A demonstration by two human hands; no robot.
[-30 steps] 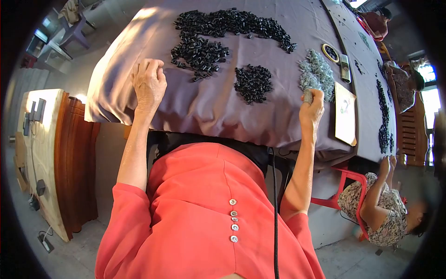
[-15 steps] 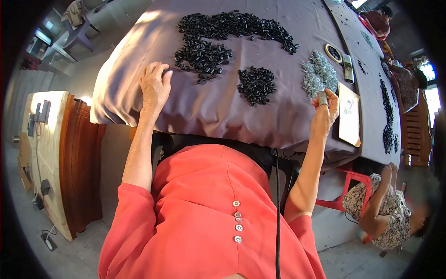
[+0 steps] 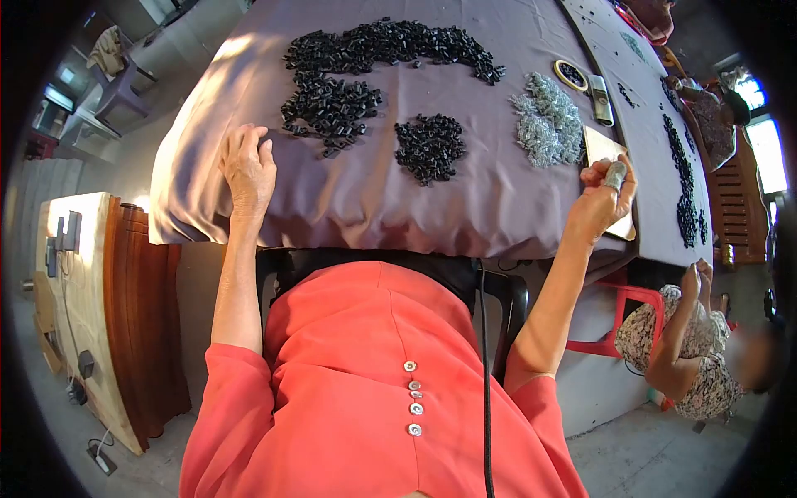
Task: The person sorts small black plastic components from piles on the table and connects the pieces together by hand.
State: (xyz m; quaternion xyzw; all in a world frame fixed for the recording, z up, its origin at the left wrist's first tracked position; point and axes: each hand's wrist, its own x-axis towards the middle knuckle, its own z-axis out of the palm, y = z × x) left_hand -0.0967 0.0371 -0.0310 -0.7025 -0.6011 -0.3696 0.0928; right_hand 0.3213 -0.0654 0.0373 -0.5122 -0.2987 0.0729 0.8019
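The right hand (image 3: pixel 599 204), a grey covering (image 3: pixel 615 175) on one finger, hides much of the pale board (image 3: pixel 601 145); its fingers curl, and whether they pinch anything I cannot tell. The left hand (image 3: pixel 247 173) lies on the tablecloth (image 3: pixel 332 195), fingers loosely bent, thumb apart. Beyond, black pieces (image 3: pixel 430 148) and clear pieces (image 3: pixel 548 124) are heaped too densely to separate.

The floor (image 3: pixel 614 444) is grey; a wooden cabinet (image 3: pixel 145 324) stands left; a window (image 3: pixel 768 158) glows right.

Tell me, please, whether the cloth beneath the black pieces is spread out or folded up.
Spread out: the cloth extends well beyond the black pieces and drapes down at its near edge.
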